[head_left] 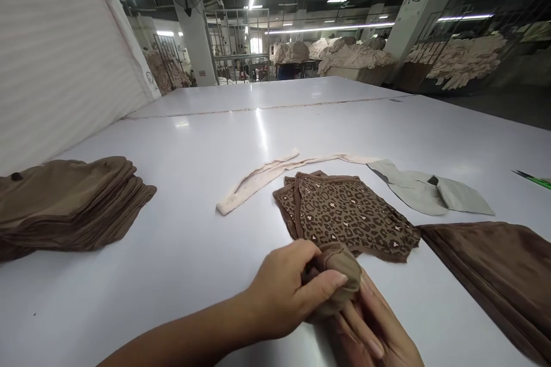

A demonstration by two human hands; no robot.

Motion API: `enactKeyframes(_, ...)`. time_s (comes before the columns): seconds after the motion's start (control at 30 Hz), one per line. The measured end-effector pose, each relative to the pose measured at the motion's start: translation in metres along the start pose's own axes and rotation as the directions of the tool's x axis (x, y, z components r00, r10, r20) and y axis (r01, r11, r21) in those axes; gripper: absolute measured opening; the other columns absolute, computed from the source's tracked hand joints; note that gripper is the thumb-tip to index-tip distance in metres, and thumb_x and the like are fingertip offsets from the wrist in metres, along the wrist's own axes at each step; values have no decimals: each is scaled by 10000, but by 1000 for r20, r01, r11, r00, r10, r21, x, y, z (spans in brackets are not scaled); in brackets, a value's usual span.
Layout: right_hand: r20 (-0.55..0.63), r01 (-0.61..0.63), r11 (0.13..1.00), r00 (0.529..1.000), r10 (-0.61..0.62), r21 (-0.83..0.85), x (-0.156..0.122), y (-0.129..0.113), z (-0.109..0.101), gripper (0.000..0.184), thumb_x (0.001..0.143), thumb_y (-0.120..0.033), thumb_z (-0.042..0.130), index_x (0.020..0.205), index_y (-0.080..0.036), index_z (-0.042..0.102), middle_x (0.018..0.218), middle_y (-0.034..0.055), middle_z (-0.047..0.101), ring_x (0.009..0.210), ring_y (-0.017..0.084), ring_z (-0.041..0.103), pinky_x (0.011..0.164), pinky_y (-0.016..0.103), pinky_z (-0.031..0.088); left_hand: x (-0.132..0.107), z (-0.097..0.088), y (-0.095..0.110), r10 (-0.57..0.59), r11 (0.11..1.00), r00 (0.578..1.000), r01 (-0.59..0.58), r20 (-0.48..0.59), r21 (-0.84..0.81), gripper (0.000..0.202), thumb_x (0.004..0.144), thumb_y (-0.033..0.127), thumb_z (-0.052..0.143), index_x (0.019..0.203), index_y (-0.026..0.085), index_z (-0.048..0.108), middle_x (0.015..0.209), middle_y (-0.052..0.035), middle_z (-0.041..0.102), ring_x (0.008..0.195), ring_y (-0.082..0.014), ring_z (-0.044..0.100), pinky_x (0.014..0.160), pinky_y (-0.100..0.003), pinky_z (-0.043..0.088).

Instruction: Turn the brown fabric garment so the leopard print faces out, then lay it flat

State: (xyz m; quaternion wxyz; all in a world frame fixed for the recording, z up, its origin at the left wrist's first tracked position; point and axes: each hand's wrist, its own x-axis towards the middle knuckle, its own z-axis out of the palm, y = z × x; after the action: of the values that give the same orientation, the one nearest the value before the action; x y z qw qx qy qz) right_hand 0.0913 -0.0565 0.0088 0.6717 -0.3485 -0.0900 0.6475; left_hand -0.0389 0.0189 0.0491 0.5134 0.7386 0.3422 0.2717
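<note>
My left hand and my right hand both grip a small bunched-up piece of sheer brown fabric near the front edge of the white table. The left thumb presses across the bundle; the right fingers lie under it. Just beyond the bundle lies a flat leopard-print fabric piece. A pale cream strip stretches behind it.
A stack of folded brown fabric sits at the left. Another brown fabric pile lies at the right, with grey-green pieces behind it. A white panel leans at the left. Fabric heaps fill the background.
</note>
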Motion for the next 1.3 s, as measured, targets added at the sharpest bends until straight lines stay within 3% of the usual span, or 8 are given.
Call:
enactKeyframes(0.23,38,123,886,992,-118,-447,-3,9,-4,219,800,-437,614,840,-226,571,583,-56,409,519,75,377,557,158,414,8,-4,-3,-44,909,997,64,58,-411,262,810,368,558,781,110,521,715,-12,483,685,-114,436,670,-245,372)
enactKeyframes(0.33,187,328,523,934,-305,-787,-5,-4,-11,197,834,-430,557,870,-237,534,760,-9,533,671,125,503,612,193,436,10,-11,0,-21,906,999,34,35,-421,225,840,345,526,855,122,502,740,-10,498,678,-106,447,655,-236,382)
enactKeyframes(0.43,315,451,111,759,-570,-886,-2,-23,-14,332,834,-381,554,1152,-297,507,1107,29,554,877,159,560,752,218,466,9,-15,8,26,967,993,3,112,-253,163,861,304,491,845,142,509,742,-4,503,679,-106,447,632,-227,376)
enactKeyframes(0.5,423,505,12,735,-530,-863,1,-32,-10,438,850,-366,533,1280,-332,454,1291,21,500,1060,179,540,862,233,457,8,-15,13,77,992,988,-63,136,-109,123,858,260,490,837,149,537,768,-7,527,708,-111,455,663,-233,378)
enactKeyframes(0.73,361,503,264,823,-439,-823,9,-29,6,255,827,-372,575,1048,-273,654,1047,33,676,927,183,641,786,207,517,0,-4,15,14,976,984,25,177,-214,275,785,290,604,1004,182,478,767,22,486,698,-103,429,620,-210,374)
enactKeyframes(0.97,15,581,501,662,-749,-641,8,-33,-15,211,896,-375,455,813,-280,624,876,11,610,768,138,607,714,223,522,1,-6,3,47,994,998,-52,-51,-99,53,816,197,517,816,150,541,739,12,529,700,-107,469,645,-214,377)
enactKeyframes(1.2,470,595,108,721,-509,-797,-1,-33,-11,298,814,-287,599,1110,-327,602,1030,3,636,924,155,598,775,176,485,2,3,1,248,968,967,-249,59,8,129,812,154,531,854,150,652,739,2,583,690,-96,502,652,-194,373)
enactKeyframes(1.3,397,586,267,756,-520,-765,-5,-33,-2,126,850,-302,552,863,-291,677,728,-11,599,640,127,557,571,165,475,1,4,1,205,975,975,-211,88,72,242,838,283,532,652,134,570,597,23,465,569,-82,407,542,-204,316)
